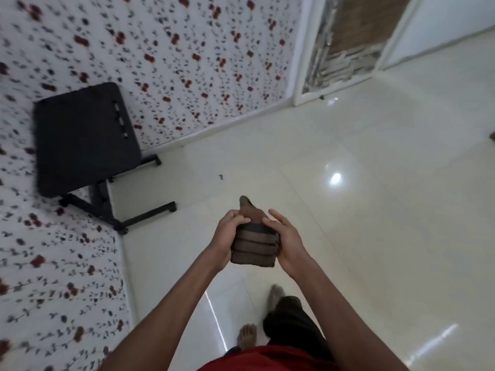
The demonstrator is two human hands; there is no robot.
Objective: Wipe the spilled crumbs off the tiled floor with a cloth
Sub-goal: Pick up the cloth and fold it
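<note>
A folded brown cloth point(254, 245) with dark stripes is held in front of me, well above the glossy cream tiled floor point(375, 210). My left hand point(227, 236) grips its left side with fingers curled over the top. My right hand point(284, 236) presses against its right side, fingers partly spread. A few small dark crumbs point(220, 177) lie on the floor ahead, between the cloth and the bed. My bare feet point(247, 338) show below.
A bed with a white floral sheet point(160, 62) fills the left and far side. A black laptop table point(83, 140) on wheeled legs stands partly over it. A white door frame point(302, 76) with a damaged panel is far right.
</note>
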